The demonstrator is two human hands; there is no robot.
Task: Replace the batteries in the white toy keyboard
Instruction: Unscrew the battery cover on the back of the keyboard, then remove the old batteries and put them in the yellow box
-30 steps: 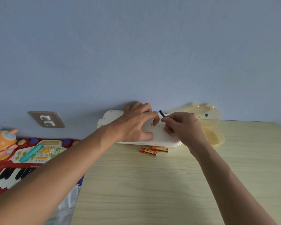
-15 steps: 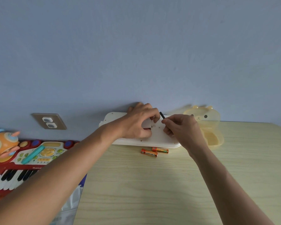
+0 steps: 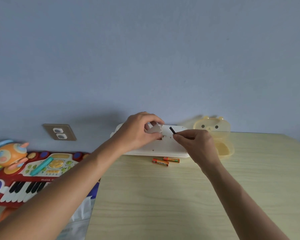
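The white toy keyboard (image 3: 170,146) lies face down at the far edge of the table (image 3: 163,196), against the wall. My left hand (image 3: 139,131) pinches its white battery cover (image 3: 154,129), lifted off the opening. The open compartment (image 3: 160,137) shows a little just under the cover. My right hand (image 3: 196,144) holds a small black screwdriver (image 3: 172,130) by its handle, just right of the compartment. Two orange batteries (image 3: 165,161) lie side by side on the table in front of the keyboard.
A translucent yellow bear-shaped box (image 3: 215,134) stands open at the keyboard's right end. Left of the table sit a red toy piano (image 3: 24,175) and an orange toy (image 3: 9,154). A wall socket (image 3: 59,132) is on the blue wall.
My left hand has lifted the battery cover up off the keyboard's back. My right hand with the screwdriver has drawn slightly to the right, away from the compartment.
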